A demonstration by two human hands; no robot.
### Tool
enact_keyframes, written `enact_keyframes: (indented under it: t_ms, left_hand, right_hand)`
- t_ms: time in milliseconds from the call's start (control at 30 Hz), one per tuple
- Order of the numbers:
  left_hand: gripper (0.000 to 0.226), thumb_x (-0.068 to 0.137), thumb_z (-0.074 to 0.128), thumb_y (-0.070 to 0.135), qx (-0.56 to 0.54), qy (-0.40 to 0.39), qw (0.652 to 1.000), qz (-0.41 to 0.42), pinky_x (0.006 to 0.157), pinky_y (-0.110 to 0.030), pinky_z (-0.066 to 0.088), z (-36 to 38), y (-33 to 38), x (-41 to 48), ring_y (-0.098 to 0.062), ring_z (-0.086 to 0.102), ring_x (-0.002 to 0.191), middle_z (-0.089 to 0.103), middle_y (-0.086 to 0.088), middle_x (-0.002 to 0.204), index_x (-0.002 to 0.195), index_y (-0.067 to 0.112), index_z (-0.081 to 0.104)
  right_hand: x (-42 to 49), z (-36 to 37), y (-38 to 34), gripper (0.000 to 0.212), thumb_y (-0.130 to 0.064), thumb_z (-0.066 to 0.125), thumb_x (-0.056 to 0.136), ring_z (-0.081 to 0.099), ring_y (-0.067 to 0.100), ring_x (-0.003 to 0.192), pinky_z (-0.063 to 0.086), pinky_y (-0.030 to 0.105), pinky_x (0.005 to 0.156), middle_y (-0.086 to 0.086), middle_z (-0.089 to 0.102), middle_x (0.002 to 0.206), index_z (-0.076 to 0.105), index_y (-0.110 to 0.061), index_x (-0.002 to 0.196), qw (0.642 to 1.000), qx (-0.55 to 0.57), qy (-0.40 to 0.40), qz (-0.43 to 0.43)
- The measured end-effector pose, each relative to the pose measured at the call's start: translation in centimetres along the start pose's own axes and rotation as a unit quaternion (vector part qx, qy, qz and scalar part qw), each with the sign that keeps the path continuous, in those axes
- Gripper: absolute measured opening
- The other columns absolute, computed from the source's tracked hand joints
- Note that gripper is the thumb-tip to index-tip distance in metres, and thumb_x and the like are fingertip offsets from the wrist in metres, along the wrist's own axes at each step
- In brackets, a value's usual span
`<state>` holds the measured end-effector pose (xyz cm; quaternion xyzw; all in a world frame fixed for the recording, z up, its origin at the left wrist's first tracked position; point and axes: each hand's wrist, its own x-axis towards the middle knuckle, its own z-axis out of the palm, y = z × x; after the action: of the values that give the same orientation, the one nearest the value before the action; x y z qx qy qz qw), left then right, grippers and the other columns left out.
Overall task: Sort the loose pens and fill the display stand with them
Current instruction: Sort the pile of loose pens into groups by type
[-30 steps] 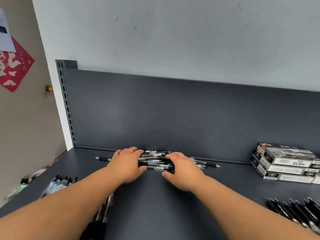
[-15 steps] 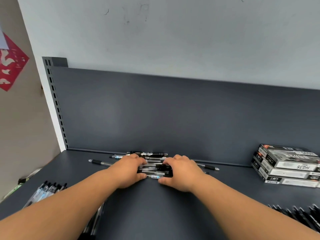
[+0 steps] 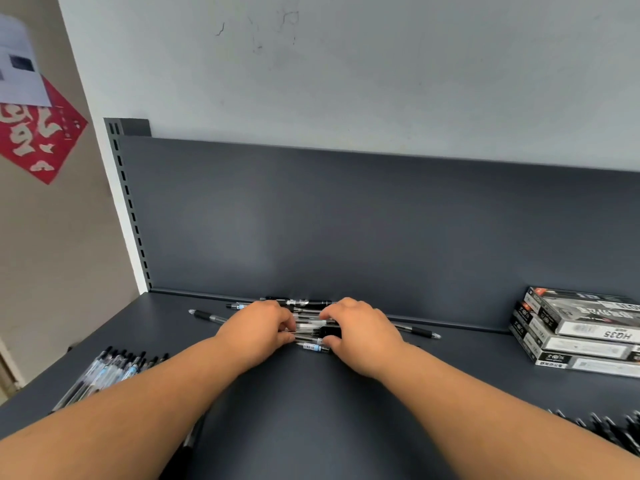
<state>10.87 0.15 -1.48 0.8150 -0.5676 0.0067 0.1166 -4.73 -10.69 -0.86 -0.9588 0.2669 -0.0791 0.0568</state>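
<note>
Two bare hands meet over a heap of loose pens [image 3: 313, 327] that lies on the dark shelf [image 3: 311, 410], just in front of the shelf's upright back panel [image 3: 346, 230]. The left hand [image 3: 258, 332] presses in from the left of the heap and the right hand [image 3: 360, 332] from the right, fingers curled down onto the pens and thumbs tucked at the near edge. Each grip is narrow and closed against the heap, so that the pens are bunched between the two hands; whether any single pen is lifted off the shelf cannot be told.

Several pens stick out beyond the hands. One clear pen with a black tip [image 3: 207, 316] pokes out to the left of the heap, and another pen [image 3: 417, 330] reaches out to the right of it. A pen with a pale blue label [image 3: 313, 347] lies at the near edge of the heap, between the thumbs.

Well to the left of the heap, near the shelf's front edge, a row of clear pens with black caps [image 3: 114, 372] lies side by side, partly behind the left forearm. Well to the right of the heap, three flat boxes [image 3: 581, 332] are stacked against the back panel. Nearer than the boxes, at the right edge, a blurred group of black pens [image 3: 613, 431] lies on the shelf.
</note>
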Motion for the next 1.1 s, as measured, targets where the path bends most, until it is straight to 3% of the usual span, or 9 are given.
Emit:
enact_keyframes:
  t_ms: [100, 267, 500, 600, 700, 800, 900, 1000, 1100]
  left_hand:
    - [0.031, 0.091, 0.059, 0.032, 0.025, -0.020, 0.999, 0.011, 0.094, -0.028, 0.043, -0.1, 0.1, -0.2, -0.015, 0.054, 0.112, 0.057, 0.004, 0.122, 0.122, 0.028, 0.060]
    - [0.026, 0.094, 0.053, 0.031, 0.050, -0.010, 0.999, 0.008, 0.095, -0.032, 0.043, 0.4, 0.2, -0.8, -0.018, 0.053, 0.114, 0.053, 0.003, 0.122, 0.119, 0.025, 0.057]
    - [0.024, 0.093, 0.052, 0.030, 0.075, 0.034, 0.996, 0.010, 0.093, -0.029, 0.040, 0.4, -0.1, -1.4, -0.017, 0.051, 0.115, 0.054, 0.003, 0.120, 0.117, 0.024, 0.057]
    - [0.026, 0.094, 0.053, 0.030, 0.042, 0.083, 0.995, -0.027, 0.093, -0.029, 0.041, -0.6, -1.0, -1.6, -0.017, 0.054, 0.114, 0.057, 0.004, 0.117, 0.119, 0.026, 0.059]
    - [0.020, 0.089, 0.063, 0.027, -0.076, 0.125, 0.985, -0.090, 0.086, -0.024, 0.042, -1.5, -2.3, -1.9, -0.015, 0.059, 0.103, 0.063, 0.005, 0.106, 0.108, 0.024, 0.066]
    - [0.010, 0.081, 0.074, 0.026, -0.241, 0.159, 0.945, -0.155, 0.071, -0.019, 0.041, -2.3, -2.6, -2.4, -0.010, 0.062, 0.084, 0.068, 0.009, 0.087, 0.089, 0.027, 0.068]
    - [0.008, 0.079, 0.076, 0.025, -0.377, 0.205, 0.882, -0.195, 0.059, -0.017, 0.039, -2.4, -2.5, -2.8, -0.008, 0.058, 0.067, 0.066, 0.007, 0.076, 0.084, 0.025, 0.070]
    - [0.007, 0.081, 0.075, 0.018, -0.490, 0.234, 0.813, -0.210, 0.066, -0.019, 0.044, -2.3, -2.5, -2.9, -0.010, 0.058, 0.068, 0.067, 0.004, 0.075, 0.086, 0.020, 0.071]
    - [0.007, 0.082, 0.074, 0.015, -0.537, 0.236, 0.780, -0.218, 0.080, -0.034, 0.052, -2.0, -2.8, -2.9, -0.015, 0.059, 0.071, 0.068, 0.001, 0.077, 0.086, 0.020, 0.071]
  right_hand:
    - [0.1, 0.2, -0.5, 0.039, -0.039, 0.055, 0.093, 0.046, 0.023, 0.125, 0.039, 0.037, 0.102, -0.002, 0.050, 0.136, 0.053, -0.032, 0.131, 0.999, -0.019, -0.024, -0.020]
    - [0.4, 0.7, -1.6, 0.035, -0.037, 0.055, 0.093, 0.043, 0.022, 0.125, 0.035, 0.036, 0.104, -0.004, 0.049, 0.135, 0.057, -0.030, 0.127, 0.999, -0.013, -0.007, -0.051]
    - [0.8, 1.1, -1.7, 0.033, -0.050, 0.054, 0.091, 0.046, 0.023, 0.121, 0.035, 0.037, 0.100, -0.001, 0.053, 0.129, 0.062, -0.030, 0.116, 0.999, -0.027, -0.025, -0.012]
    - [0.8, 0.7, -1.0, 0.040, -0.053, 0.058, 0.087, 0.046, 0.021, 0.122, 0.034, 0.036, 0.103, -0.003, 0.052, 0.130, 0.058, -0.032, 0.121, 1.000, -0.015, -0.013, 0.000]
    - [1.1, 0.6, -0.8, 0.044, -0.048, 0.059, 0.089, 0.046, 0.021, 0.124, 0.033, 0.036, 0.105, -0.004, 0.051, 0.132, 0.051, -0.030, 0.128, 1.000, 0.003, -0.004, 0.001]
    - [1.7, 1.2, -1.4, 0.048, -0.042, 0.054, 0.093, 0.043, 0.021, 0.129, 0.029, 0.038, 0.111, -0.004, 0.050, 0.139, 0.042, -0.028, 0.138, 1.000, 0.007, -0.016, -0.026]
    - [2.3, 1.8, -2.1, 0.043, -0.037, 0.049, 0.097, 0.040, 0.023, 0.132, 0.023, 0.038, 0.114, 0.000, 0.049, 0.140, 0.044, -0.028, 0.139, 0.998, -0.024, -0.024, -0.045]
    - [2.7, 2.2, -2.6, 0.037, -0.034, 0.047, 0.098, 0.041, 0.025, 0.128, 0.024, 0.037, 0.112, 0.001, 0.050, 0.134, 0.049, -0.028, 0.135, 0.998, -0.040, -0.014, -0.054]
    - [3.1, 2.5, -2.8, 0.028, -0.030, 0.047, 0.098, 0.044, 0.024, 0.120, 0.029, 0.035, 0.106, 0.001, 0.052, 0.125, 0.057, -0.029, 0.125, 0.998, -0.039, 0.003, -0.050]
